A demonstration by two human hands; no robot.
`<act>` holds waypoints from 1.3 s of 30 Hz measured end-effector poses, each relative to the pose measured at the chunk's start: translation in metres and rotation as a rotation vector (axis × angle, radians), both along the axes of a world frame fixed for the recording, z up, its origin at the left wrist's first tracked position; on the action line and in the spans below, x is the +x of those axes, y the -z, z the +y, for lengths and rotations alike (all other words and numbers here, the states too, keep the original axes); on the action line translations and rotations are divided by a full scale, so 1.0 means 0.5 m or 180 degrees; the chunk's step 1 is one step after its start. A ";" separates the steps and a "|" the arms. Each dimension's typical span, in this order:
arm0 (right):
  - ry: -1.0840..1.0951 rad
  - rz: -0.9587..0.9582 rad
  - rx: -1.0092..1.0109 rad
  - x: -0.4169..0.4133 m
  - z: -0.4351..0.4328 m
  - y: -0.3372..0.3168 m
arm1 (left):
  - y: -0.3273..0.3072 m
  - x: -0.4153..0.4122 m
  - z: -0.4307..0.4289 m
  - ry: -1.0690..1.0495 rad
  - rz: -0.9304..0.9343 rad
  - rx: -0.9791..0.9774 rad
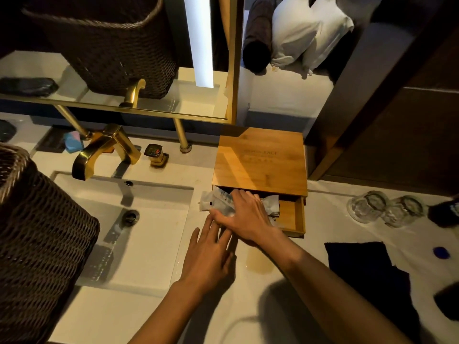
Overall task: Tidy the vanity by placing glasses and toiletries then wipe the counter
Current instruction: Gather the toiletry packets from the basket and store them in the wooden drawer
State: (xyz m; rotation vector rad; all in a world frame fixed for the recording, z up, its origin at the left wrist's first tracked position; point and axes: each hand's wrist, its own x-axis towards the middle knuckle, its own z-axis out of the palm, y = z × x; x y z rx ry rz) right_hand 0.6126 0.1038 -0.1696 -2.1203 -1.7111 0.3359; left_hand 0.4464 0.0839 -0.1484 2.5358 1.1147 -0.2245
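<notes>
A wooden box (260, 162) sits on the white counter (223, 306) right of the sink, its drawer (293, 214) pulled out. White plastic toiletry packets (218, 199) lie in and across the drawer's left end. My right hand (243, 214) presses flat on the packets, fingers spread over them. Just below, my left hand (208, 254) lies open on the counter, fingertips touching the right hand. Two clear glasses (367, 207) stand upside down at the right. A dark cloth (360, 259) lies on the counter in front of them.
A gold faucet (99, 150) and the white basin (139, 232) are at the left. A dark wicker basket (37, 232) stands at the near left. A mirror (111, 58) with a gold frame stands behind. A blue cap (440, 252) lies far right.
</notes>
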 end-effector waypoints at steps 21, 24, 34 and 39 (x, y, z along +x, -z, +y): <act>-0.0097 -0.0039 -0.1367 0.082 -0.176 -0.030 | -0.003 0.101 0.092 0.0449 0.0016 -0.0265; -0.0269 -0.0003 -0.1552 0.118 -0.150 -0.027 | -0.002 0.122 0.109 0.0405 0.0194 -0.0362; -0.0297 0.0073 -0.1284 0.139 -0.117 -0.044 | -0.021 0.161 0.104 0.0207 0.0496 -0.0296; -0.0241 -0.0221 -0.0910 0.127 -0.134 -0.051 | -0.020 0.133 0.080 0.0403 0.0194 0.0172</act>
